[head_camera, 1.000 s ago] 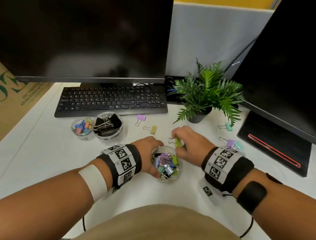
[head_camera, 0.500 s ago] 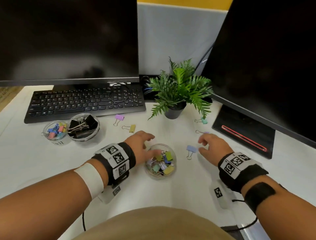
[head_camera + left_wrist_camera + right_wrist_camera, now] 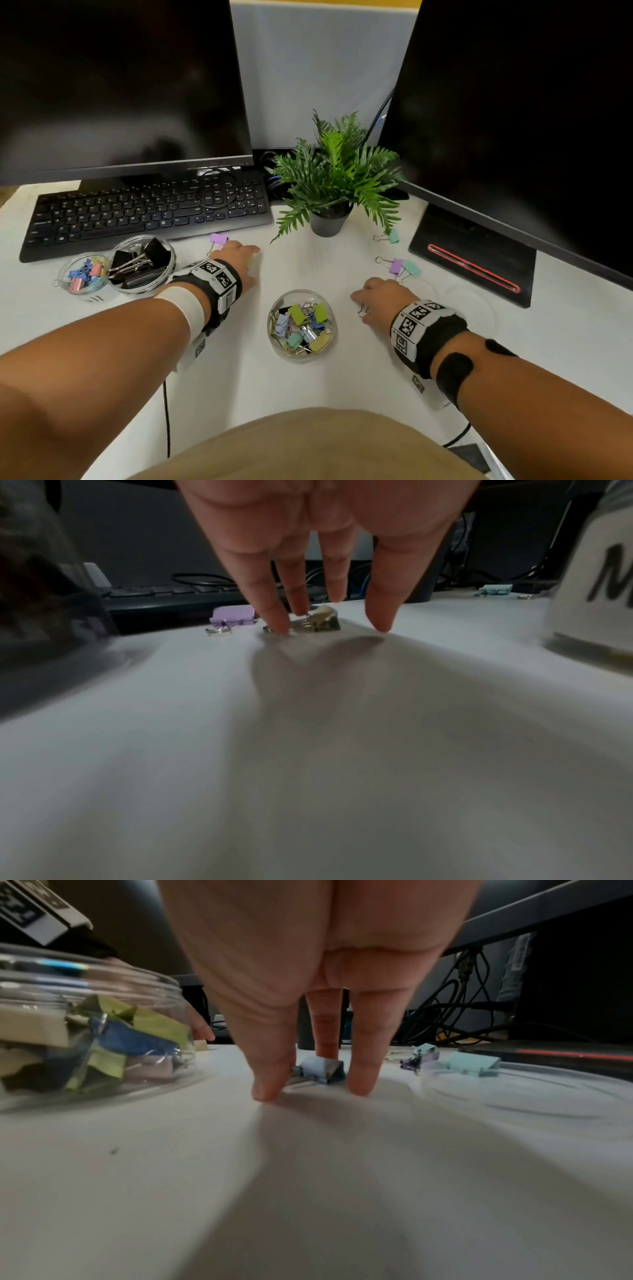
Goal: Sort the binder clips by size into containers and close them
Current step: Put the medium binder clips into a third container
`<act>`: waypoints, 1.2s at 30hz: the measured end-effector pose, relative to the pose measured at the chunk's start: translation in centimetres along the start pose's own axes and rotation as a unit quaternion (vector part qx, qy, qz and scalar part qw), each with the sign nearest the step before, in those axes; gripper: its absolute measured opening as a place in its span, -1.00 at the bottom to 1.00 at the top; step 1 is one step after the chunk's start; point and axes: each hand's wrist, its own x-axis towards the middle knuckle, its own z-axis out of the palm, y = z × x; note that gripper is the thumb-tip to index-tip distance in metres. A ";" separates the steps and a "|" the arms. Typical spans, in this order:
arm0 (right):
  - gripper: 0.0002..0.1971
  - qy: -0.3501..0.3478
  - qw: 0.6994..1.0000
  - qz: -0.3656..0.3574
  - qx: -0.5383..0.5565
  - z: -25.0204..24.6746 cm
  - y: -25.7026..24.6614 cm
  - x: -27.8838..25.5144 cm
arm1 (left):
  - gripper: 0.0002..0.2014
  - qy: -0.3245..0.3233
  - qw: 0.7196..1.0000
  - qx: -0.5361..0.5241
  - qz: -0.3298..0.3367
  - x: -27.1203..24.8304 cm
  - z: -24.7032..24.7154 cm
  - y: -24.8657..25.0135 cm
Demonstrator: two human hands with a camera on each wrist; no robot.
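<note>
Binder clips still lie loose on our desk. Our left hand [image 3: 318,547] reaches down with straight fingers over a yellow clip [image 3: 320,620], a fingertip on its wire handle, gripping nothing. The medium jar [image 3: 301,323] sits between our hands. Our right hand [image 3: 318,988] brackets a blue clip [image 3: 322,1069], fingers extended, unclosed. Either clip could skid away under a careless pinch.

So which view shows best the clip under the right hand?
The right wrist view: the blue-grey clip sits between the right hand fingers. The head view shows only its wire handle; the left wrist view doesn't show it.
</note>
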 end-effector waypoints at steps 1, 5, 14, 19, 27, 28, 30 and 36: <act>-0.59 -0.004 1.000 0.001 -0.004 0.0 0.0 0.1 | -0.42 -0.010 1.000 -0.002 0.003 0.1 0.0 0.1; -0.62 -0.005 1.000 -0.001 0.000 0.3 0.1 0.1 | -0.58 -0.030 0.999 0.006 0.014 0.1 0.5 0.3; -0.67 0.002 0.999 0.021 0.034 -0.2 0.3 0.0 | -0.78 -0.014 1.000 -0.001 0.028 -0.8 1.3 0.5; -0.74 0.011 0.999 0.028 0.034 0.0 0.0 -0.3 | -0.75 -0.023 0.999 -0.022 0.019 -1.7 1.7 -0.1; -0.43 -0.003 0.999 -0.044 -0.003 -0.1 -0.6 -0.3 | -0.82 0.001 0.999 -0.044 0.013 -3.0 2.0 -0.8; -0.45 -0.016 0.998 -0.051 -0.026 -0.2 -0.8 -0.2 | -0.81 0.002 0.999 -0.045 0.010 -3.1 2.0 -0.8; -0.48 -0.012 0.998 -0.051 -0.047 -0.3 -1.1 0.0 | -0.75 0.000 0.999 -0.044 0.003 -3.3 2.0 -0.8; -0.43 -0.004 0.994 -0.108 -0.030 -0.1 -1.7 -0.6 | -0.63 -0.014 1.000 -0.025 -0.008 -3.6 2.0 -0.5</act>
